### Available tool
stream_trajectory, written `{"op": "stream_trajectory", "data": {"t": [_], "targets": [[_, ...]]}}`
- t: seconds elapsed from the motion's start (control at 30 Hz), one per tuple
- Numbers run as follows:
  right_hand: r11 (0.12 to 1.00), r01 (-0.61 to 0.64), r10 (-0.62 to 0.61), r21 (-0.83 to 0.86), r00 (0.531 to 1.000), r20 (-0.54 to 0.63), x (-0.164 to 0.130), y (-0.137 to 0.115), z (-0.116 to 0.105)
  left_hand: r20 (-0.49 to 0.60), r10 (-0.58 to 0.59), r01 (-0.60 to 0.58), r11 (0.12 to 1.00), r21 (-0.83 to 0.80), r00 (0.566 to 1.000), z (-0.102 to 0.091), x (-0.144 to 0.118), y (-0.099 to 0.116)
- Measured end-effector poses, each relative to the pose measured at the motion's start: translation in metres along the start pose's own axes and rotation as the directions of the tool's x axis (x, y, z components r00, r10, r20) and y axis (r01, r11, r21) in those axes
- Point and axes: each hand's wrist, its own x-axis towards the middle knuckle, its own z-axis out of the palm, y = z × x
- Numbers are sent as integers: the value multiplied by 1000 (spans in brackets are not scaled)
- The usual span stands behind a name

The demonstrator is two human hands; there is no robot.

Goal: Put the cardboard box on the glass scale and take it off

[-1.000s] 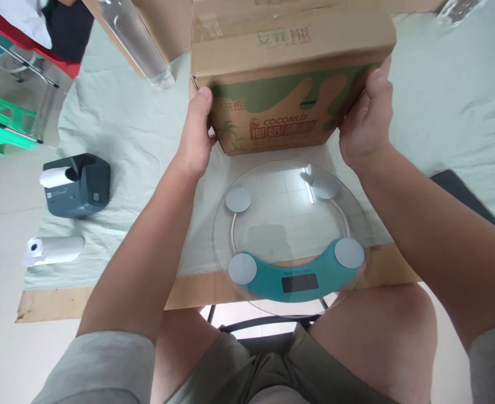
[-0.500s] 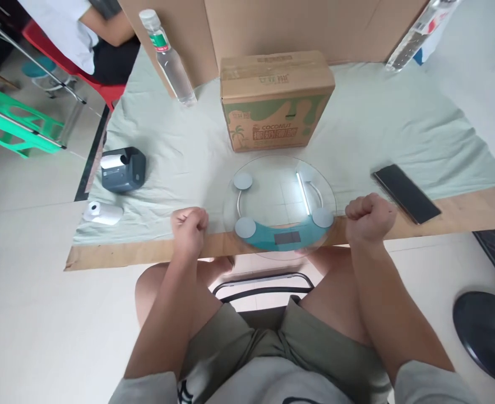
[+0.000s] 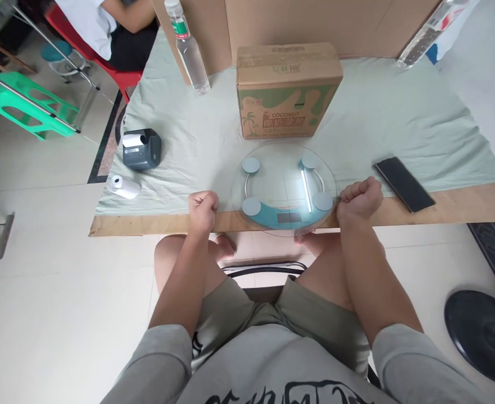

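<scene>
My left hand [image 3: 204,211] is a closed fist at the table's front edge, left of a round glass bathroom scale [image 3: 281,185]. On the scale's other side my right hand [image 3: 361,197], also a fist, rests very close to the glass rim. Nothing shows in either fist. The scale has round metal pads and a teal band with a grey display, and its front rim juts past the table edge. Behind it stands a cardboard box [image 3: 287,109] printed "COCONUT". A black smartphone [image 3: 404,184] lies to the right of my right hand.
A small dark label printer [image 3: 142,150] and a white paper roll [image 3: 123,187] sit at the left. A clear bottle [image 3: 191,59] stands by a cardboard panel [image 3: 335,25]; another bottle [image 3: 430,33] is far right. A seated person [image 3: 91,25] is beyond the table's left side.
The camera view has shifted, so the table items sit higher and mostly further right at the left side. My right fist is now closer to the scale's rim. Both hands stay closed.
</scene>
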Motion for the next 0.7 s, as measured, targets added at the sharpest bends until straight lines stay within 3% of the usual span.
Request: {"op": "stream_trajectory", "data": {"t": [0.2,0.53,0.7], "targets": [[1000,-25,25,-8,999,-27,0,-4,0,-6,8,-9,998,-62,1000,2,1,3],[993,28,-45,-112,987,-154,9,6,7,-21,5,-7,996,-89,1000,3,3,2],[991,29,-49,-133,987,-155,15,8,6,-23,7,-9,996,-91,1000,4,3,2]]}}
